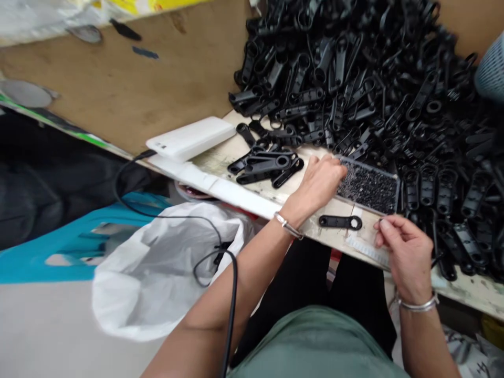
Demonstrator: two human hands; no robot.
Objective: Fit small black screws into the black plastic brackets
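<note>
"Which step?"
"Seemingly picking small parts: the left hand (321, 181), curled at the tray's (398, 191) left end, right of centre; its grip is hidden."
"Right hand (407, 247)?"
"Thumb near forefinger; can't tell if they hold anything."
"Next?"
"Probably precise fingertips over the black piece (339, 222), lying flat below the tray."

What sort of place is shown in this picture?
Probably a small workshop or factory workstation. A large heap of similar black parts, a shallow clear tray full of tiny dark pieces, and a single black part lying apart near the tray all suggest this.
</note>
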